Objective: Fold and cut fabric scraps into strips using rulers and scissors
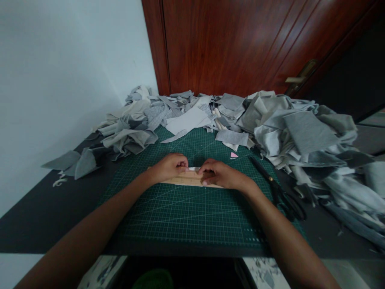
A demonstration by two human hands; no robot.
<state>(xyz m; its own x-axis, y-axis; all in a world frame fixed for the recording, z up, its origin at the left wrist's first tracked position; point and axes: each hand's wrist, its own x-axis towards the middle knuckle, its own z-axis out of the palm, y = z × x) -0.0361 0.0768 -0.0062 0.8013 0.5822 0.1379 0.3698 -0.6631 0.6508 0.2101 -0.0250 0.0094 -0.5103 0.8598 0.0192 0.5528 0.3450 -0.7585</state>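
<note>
A pale wooden ruler (pixel 190 177) lies flat across the green cutting mat (pixel 186 216). At its far edge shows a small piece of white cloth (pixel 194 169), mostly hidden by the fingers. My left hand (pixel 170 166) is closed, its curled fingertips pinching the cloth's left end over the ruler. From the other side my right hand (pixel 221 174) holds the right end between bent fingers, with its thumb lying on the ruler. Beyond my right hand is a pink piece of tailor's chalk (pixel 234 155). Black-handled scissors (pixel 276 188) rest to the right, blades pointing away.
Grey and white fabric scraps are heaped on the left (pixel 129 132), along the back and in a taller pile on the right (pixel 306 132). A few pale thread bits (pixel 60 181) lie at the left on the black tabletop (pixel 39 216). Behind stands a brown wooden door (pixel 222 44).
</note>
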